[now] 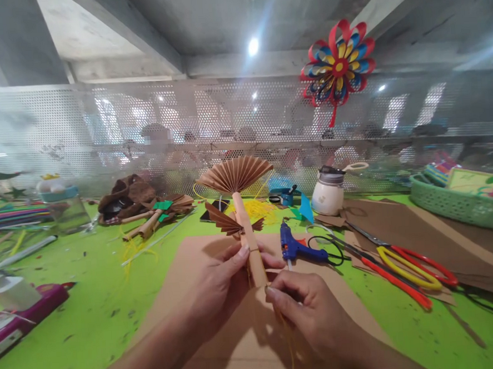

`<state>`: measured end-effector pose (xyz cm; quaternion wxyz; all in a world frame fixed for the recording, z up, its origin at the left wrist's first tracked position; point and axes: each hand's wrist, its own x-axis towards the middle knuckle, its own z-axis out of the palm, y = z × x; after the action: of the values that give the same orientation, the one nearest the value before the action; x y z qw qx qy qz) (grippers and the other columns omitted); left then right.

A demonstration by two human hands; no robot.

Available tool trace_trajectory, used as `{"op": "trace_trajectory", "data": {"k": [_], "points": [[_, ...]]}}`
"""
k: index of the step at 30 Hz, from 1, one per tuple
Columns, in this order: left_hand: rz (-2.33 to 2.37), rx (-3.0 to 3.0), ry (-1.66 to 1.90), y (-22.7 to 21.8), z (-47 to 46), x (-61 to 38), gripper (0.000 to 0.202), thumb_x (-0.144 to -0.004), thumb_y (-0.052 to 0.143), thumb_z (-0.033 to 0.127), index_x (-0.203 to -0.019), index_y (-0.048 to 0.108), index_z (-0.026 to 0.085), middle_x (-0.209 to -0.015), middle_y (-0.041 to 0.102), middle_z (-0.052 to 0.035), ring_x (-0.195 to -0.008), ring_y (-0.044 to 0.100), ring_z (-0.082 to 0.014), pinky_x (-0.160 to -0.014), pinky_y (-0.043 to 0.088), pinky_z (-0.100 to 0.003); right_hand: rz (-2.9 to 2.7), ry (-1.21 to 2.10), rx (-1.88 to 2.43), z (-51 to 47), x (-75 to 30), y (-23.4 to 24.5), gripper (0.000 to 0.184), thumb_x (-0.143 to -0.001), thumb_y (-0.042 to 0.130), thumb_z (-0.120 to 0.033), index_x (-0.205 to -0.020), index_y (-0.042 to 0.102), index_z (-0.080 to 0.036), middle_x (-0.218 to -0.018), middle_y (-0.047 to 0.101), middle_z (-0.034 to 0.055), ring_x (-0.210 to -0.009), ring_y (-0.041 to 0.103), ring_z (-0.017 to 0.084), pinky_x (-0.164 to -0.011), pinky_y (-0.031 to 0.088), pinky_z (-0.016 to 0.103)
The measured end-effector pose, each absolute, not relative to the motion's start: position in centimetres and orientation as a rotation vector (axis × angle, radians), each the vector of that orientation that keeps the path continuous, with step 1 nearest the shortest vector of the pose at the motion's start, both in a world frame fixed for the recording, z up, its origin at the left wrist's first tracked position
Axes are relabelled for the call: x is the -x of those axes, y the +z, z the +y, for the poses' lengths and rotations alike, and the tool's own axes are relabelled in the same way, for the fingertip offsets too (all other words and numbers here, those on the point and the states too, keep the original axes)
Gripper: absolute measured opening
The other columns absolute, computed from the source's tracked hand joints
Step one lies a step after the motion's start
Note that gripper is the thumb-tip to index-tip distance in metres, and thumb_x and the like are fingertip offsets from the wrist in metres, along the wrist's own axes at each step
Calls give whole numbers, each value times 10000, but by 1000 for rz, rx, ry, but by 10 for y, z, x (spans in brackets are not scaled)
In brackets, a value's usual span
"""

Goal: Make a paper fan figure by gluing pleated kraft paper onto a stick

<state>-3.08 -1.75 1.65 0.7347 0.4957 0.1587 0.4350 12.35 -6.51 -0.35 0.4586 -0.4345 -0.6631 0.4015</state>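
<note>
A brown paper craft (250,234) stands in front of me, a rolled paper tube with a pleated fan (235,174) at its top and smaller pleated pieces (227,222) partway down. My left hand (222,278) is closed around the tube, thumb on its front and fingers behind. At the tube's lower end, my right hand (306,300) pinches thin yellow raffia strands (292,343) that hang below it. Under both hands lies a sheet of brown cardboard (188,327).
Right of the craft lie a blue glue gun (298,247), scissors (410,263) and brown paper (382,223). A white jar (328,192) and a green basket (460,199) stand behind. On the left are a purple power strip (33,314) and finished-looking paper tubes (151,221).
</note>
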Motion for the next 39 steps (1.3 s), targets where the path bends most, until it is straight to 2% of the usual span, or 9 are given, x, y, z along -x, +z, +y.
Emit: {"op": "trace_trajectory", "data": {"k": [6, 14, 21, 26, 30, 32, 35, 37, 39], "points": [[411, -1055, 1024, 24, -13, 36, 273, -946, 400, 204, -932, 631, 59, -888, 684, -148, -862, 647, -220, -860, 486, -383, -1715, 913, 1108, -65, -128, -7, 305, -872, 446, -313, -605, 490, -173, -547, 452, -25, -528, 401, 106, -505, 302, 233], [372, -986, 1030, 26, -14, 38, 264, -944, 389, 180, -945, 620, 52, -867, 680, -153, -870, 658, -244, -858, 498, -406, -2095, 565, 1324, -61, -135, -11, 281, -814, 465, -149, -546, 384, -179, -512, 382, -52, -506, 363, 87, -502, 237, 249], [381, -991, 1054, 25, -11, 37, 243, -938, 404, 175, -937, 623, 69, -829, 674, -128, -797, 656, -207, -792, 516, -361, -2261, 639, 1402, -70, -130, -6, 218, -766, 502, -129, -551, 509, -162, -493, 449, -36, -464, 337, 80, -441, 196, 242], [444, -1069, 1077, 26, -11, 36, 228, -921, 461, 203, -840, 630, 74, -794, 662, -101, -744, 642, -175, -739, 511, -310, -2137, 395, 1336, -68, -132, -2, 156, -792, 545, -159, -653, 617, -157, -660, 612, 33, -603, 495, 127, -558, 323, 245], [518, -1109, 1076, 21, -12, 34, 185, -901, 520, 257, -853, 605, 100, -825, 677, -95, -783, 653, -188, -787, 498, -333, -1875, 211, 1165, -67, -135, 4, 182, -856, 514, -207, -735, 638, -149, -705, 602, 50, -650, 534, 152, -606, 378, 261], [551, -1121, 1073, 17, -11, 32, 180, -890, 542, 293, -910, 588, 120, -845, 688, -93, -816, 657, -197, -803, 491, -338, -1866, 289, 1071, -69, -131, 4, 212, -872, 496, -215, -751, 657, -146, -676, 604, 46, -628, 538, 149, -598, 387, 263], [613, -1148, 1082, 9, -11, 28, 221, -870, 569, 341, -955, 565, 137, -869, 694, -94, -849, 652, -204, -789, 488, -331, -1804, 715, 1109, -71, -118, -6, 205, -854, 528, -251, -918, 683, -133, -632, 602, 28, -583, 540, 143, -554, 390, 259], [666, -1178, 1094, 5, -11, 25, 250, -862, 574, 369, -968, 554, 143, -881, 696, -93, -809, 647, -187, -760, 488, -321, -1617, 1092, 1169, -69, -108, -14, 352, -815, 587, -329, -1086, 628, -107, -562, 558, -12, -498, 505, 121, -483, 360, 239], [715, -1206, 1102, 3, -13, 23, 264, -853, 584, 380, -975, 548, 148, -886, 698, -89, -760, 637, -167, -736, 486, -311, -1435, 1376, 1120, -65, -102, -22, 538, -761, 640, -442, -1162, 561, -91, -511, 525, -47, -412, 443, 92, -424, 317, 215]]}}
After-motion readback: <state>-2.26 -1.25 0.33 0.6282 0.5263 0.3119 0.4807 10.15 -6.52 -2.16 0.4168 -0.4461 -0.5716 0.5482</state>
